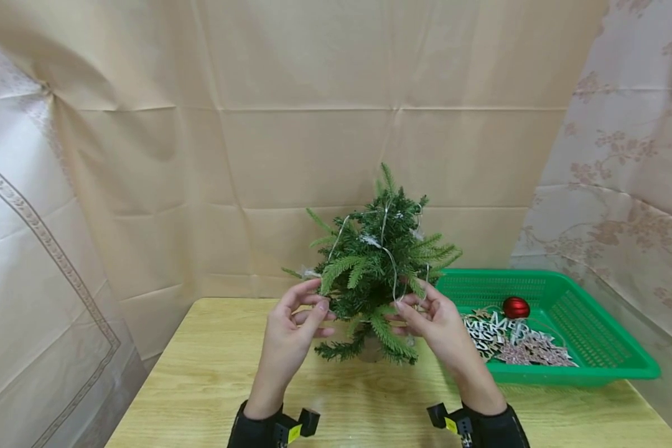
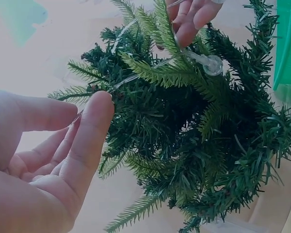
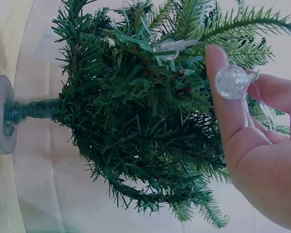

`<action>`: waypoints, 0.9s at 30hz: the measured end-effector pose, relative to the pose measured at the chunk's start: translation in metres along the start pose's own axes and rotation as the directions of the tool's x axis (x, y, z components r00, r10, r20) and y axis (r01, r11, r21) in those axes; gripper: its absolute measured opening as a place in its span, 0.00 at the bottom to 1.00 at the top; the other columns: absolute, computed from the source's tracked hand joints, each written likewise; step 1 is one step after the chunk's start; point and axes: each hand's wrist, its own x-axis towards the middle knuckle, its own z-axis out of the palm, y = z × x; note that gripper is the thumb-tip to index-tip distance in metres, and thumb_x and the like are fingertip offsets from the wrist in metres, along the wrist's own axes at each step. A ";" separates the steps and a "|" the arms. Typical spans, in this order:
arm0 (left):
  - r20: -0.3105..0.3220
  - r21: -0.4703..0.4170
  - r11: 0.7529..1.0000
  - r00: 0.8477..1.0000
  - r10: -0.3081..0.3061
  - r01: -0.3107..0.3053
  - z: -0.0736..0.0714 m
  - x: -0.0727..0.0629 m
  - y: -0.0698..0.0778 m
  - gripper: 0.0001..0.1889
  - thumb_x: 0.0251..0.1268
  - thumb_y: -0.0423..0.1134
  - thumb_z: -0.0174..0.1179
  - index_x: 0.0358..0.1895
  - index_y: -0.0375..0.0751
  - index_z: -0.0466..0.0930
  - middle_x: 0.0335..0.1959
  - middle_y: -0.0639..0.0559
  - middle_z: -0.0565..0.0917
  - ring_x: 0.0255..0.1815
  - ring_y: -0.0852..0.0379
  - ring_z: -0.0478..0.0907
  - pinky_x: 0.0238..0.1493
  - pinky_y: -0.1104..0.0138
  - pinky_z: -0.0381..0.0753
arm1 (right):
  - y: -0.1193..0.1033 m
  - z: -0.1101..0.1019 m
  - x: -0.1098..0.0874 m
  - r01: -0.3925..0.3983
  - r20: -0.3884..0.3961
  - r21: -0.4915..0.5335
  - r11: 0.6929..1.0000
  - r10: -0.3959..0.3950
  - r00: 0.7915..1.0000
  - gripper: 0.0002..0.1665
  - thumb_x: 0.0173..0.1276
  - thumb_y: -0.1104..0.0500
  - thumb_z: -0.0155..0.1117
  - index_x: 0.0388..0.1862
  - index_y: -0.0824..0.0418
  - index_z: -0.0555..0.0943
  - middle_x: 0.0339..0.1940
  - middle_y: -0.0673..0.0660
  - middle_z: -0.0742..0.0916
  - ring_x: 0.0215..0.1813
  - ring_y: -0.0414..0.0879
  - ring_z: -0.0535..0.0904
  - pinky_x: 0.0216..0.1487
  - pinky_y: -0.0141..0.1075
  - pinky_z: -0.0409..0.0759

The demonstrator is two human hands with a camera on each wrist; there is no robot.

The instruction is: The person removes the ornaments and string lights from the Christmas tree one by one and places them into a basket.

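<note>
A small artificial Christmas tree stands upright on the table, with a clear string of lights draped over its branches. At the tree's left side, my left hand pinches the light wire between thumb and finger; the wire runs from there across the branches in the left wrist view. On the opposite side, my right hand holds the string near a clear round bulb, which lies against a finger. Another bulb hangs among the needles. The tree's pale round base shows in the right wrist view.
A green plastic basket sits to the right of the tree. In it lie a red ball ornament, silvery letter ornaments and pinkish glittery ornaments. Beige cloth hangs behind the wooden table.
</note>
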 end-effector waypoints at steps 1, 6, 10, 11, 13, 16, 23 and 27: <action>0.001 -0.003 1.000 1.000 -0.001 0.001 0.000 0.000 0.000 0.21 0.72 0.30 0.62 0.66 0.43 0.75 0.50 0.35 0.79 0.45 0.31 0.83 0.39 0.55 0.88 | 0.000 0.000 0.000 0.002 0.002 -0.003 1.000 -0.002 1.000 0.50 0.76 0.62 0.63 0.84 0.58 0.44 0.55 0.63 0.78 0.52 0.59 0.86 0.49 0.48 0.86; 0.022 -0.007 1.000 0.999 -0.028 0.028 0.001 0.000 0.000 0.25 0.69 0.26 0.63 0.67 0.45 0.74 0.51 0.35 0.78 0.42 0.40 0.86 0.40 0.55 0.88 | 0.000 0.001 0.001 0.006 0.019 0.006 1.000 -0.006 1.000 0.50 0.76 0.60 0.63 0.84 0.58 0.43 0.56 0.62 0.76 0.48 0.54 0.87 0.48 0.48 0.87; 0.041 -0.001 0.999 0.998 -0.054 0.054 0.001 0.000 0.000 0.28 0.67 0.23 0.63 0.68 0.46 0.73 0.50 0.36 0.78 0.39 0.48 0.87 0.40 0.52 0.88 | 0.001 0.000 0.001 0.000 0.023 0.009 1.000 0.000 1.000 0.50 0.77 0.60 0.62 0.84 0.58 0.41 0.56 0.61 0.75 0.44 0.51 0.88 0.46 0.45 0.87; 0.043 0.005 0.998 0.997 -0.057 0.057 0.001 0.000 0.000 0.28 0.66 0.23 0.63 0.68 0.46 0.73 0.50 0.36 0.78 0.38 0.49 0.86 0.40 0.51 0.88 | 0.002 0.000 0.001 -0.001 0.024 0.007 1.000 0.001 1.000 0.50 0.77 0.60 0.62 0.84 0.58 0.41 0.56 0.62 0.75 0.43 0.50 0.87 0.45 0.45 0.87; 0.046 0.017 0.998 0.997 -0.055 0.054 0.002 0.000 0.000 0.29 0.65 0.22 0.64 0.67 0.46 0.72 0.50 0.36 0.79 0.36 0.50 0.86 0.40 0.50 0.88 | 0.002 0.000 0.001 0.001 0.022 -0.009 1.000 0.000 1.000 0.50 0.78 0.61 0.60 0.84 0.58 0.40 0.58 0.63 0.75 0.41 0.48 0.87 0.43 0.42 0.87; 0.050 0.053 0.998 0.998 -0.040 0.037 0.002 0.000 -0.001 0.30 0.63 0.21 0.64 0.68 0.45 0.71 0.49 0.36 0.79 0.35 0.51 0.86 0.39 0.50 0.88 | 0.003 0.000 0.000 0.007 0.026 -0.034 0.999 -0.006 1.000 0.50 0.79 0.61 0.59 0.84 0.59 0.37 0.60 0.64 0.75 0.39 0.45 0.87 0.39 0.37 0.86; 0.069 0.093 0.996 0.997 -0.015 0.009 0.004 -0.001 0.000 0.31 0.63 0.23 0.65 0.69 0.40 0.69 0.49 0.35 0.79 0.35 0.49 0.85 0.37 0.55 0.88 | 0.005 -0.001 0.001 0.010 0.057 -0.062 0.998 -0.006 0.998 0.49 0.81 0.58 0.56 0.84 0.57 0.36 0.59 0.59 0.76 0.43 0.46 0.87 0.34 0.34 0.82; 0.054 0.059 0.998 0.998 -0.026 0.023 0.005 -0.002 0.003 0.31 0.63 0.23 0.66 0.69 0.41 0.70 0.50 0.35 0.79 0.36 0.46 0.85 0.38 0.56 0.89 | 0.004 -0.001 0.001 0.010 0.052 -0.070 0.998 -0.006 0.999 0.49 0.80 0.57 0.58 0.85 0.57 0.37 0.58 0.58 0.77 0.45 0.47 0.87 0.35 0.34 0.82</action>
